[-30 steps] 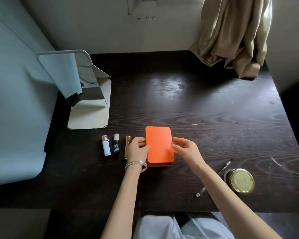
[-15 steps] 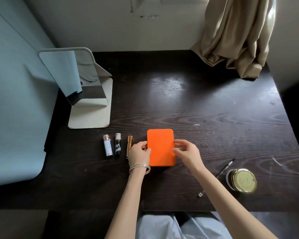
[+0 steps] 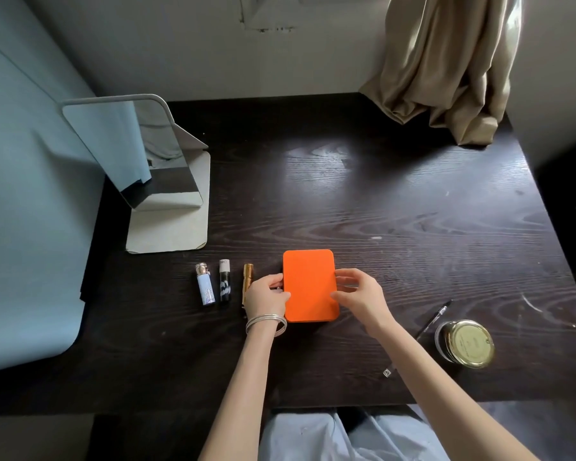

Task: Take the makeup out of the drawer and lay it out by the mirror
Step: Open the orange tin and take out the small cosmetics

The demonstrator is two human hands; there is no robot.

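Observation:
An orange rectangular makeup case (image 3: 310,286) lies flat on the dark wooden table (image 3: 396,207). My left hand (image 3: 266,296) grips its left edge and my right hand (image 3: 359,294) grips its right edge. To its left three small tubes lie in a row: a light blue one (image 3: 205,289), a black and white one (image 3: 225,284), and a gold one (image 3: 247,281) partly hidden by my left hand. The standing mirror (image 3: 137,158) on its white base is at the back left. No drawer is in view.
A gold-lidded glass jar (image 3: 468,342) and a thin pen (image 3: 429,327) lie at the front right. A beige curtain (image 3: 453,68) drapes onto the back right corner. A pale blue sheet (image 3: 24,211) borders the table's left side.
The orange case has settled flat on the table and shifted slightly away from the front edge. Both hands stay on its sides.

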